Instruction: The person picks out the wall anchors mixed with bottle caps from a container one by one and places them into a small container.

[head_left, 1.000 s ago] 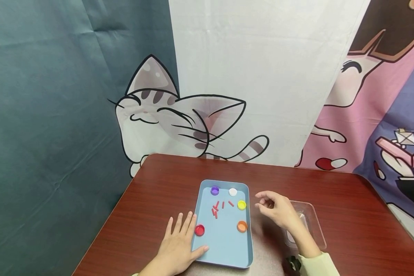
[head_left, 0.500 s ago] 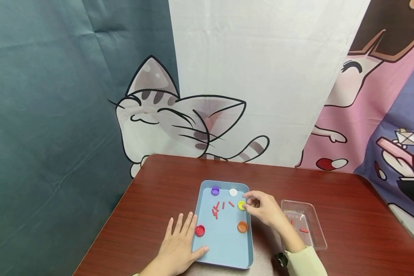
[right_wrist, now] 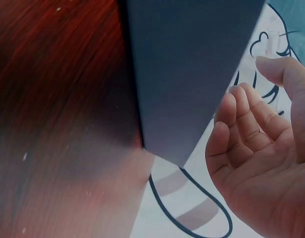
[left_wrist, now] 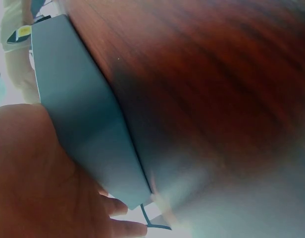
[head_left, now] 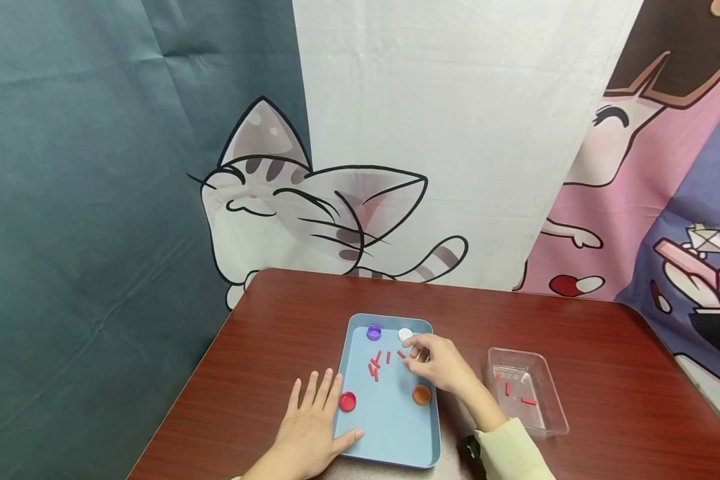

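Note:
My left hand [head_left: 313, 427] rests with spread fingers on the left edge of a shallow blue tray [head_left: 390, 433]. Over the tray's right side hovers my right hand [head_left: 441, 363], its thumb and forefinger apart, the fingertips right at a small red stick [head_left: 401, 354]. Several more red sticks [head_left: 376, 363] lie loosely grouped near the tray's middle. In the right wrist view the right fingers are loosely curled with nothing between them, beside the tray's outer wall [right_wrist: 187, 74]. The left wrist view has the left palm [left_wrist: 48, 173] against the tray's side.
Round caps stand inside the tray: purple [head_left: 374, 332], white [head_left: 405, 335], orange [head_left: 421, 395] and red [head_left: 347, 401]; a yellow one is mostly hidden behind the right hand. Right of the tray, a clear plastic box [head_left: 543, 427] holds red sticks [head_left: 529, 401]. A printed curtain [head_left: 486, 133] hangs behind the table.
My right hand has moved left from beside the clear box to over the tray, now covering the yellow cap. The red sticks in the box have come into sight. The left hand stays put.

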Tool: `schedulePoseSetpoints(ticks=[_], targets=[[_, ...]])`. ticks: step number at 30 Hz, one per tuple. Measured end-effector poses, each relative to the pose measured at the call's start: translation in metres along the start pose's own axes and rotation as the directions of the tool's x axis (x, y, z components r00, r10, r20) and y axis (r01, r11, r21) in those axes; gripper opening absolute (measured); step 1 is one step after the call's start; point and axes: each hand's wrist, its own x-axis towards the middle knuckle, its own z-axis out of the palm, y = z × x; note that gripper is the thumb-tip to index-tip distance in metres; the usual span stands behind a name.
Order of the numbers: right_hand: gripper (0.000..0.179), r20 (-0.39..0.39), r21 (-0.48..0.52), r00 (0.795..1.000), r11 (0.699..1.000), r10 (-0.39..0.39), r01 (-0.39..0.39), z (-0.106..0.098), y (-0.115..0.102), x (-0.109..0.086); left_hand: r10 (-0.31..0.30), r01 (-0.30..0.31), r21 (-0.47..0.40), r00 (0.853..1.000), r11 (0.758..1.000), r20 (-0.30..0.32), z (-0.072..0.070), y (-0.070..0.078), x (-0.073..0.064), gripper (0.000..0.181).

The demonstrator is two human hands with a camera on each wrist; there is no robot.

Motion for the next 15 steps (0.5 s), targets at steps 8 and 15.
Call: schedulePoseSetpoints(ticks=[8, 15], targets=[[0.024, 0.020, -0.038, 1.000, 0.999, -0.005, 0.006, 0.009, -0.001, 0.008, 0.000, 0.000, 0.001, 1.000, 1.000, 0.001, 0.001, 0.000, 0.000, 0.098], [0.023, 0.039, -0.068, 0.999, 0.997, -0.025, 0.028, 0.017, 0.001, 0.015, -0.005, 0.005, 0.001, 1.000, 1.000, 0.015, 0.000, 0.000, 0.000, 0.099]])
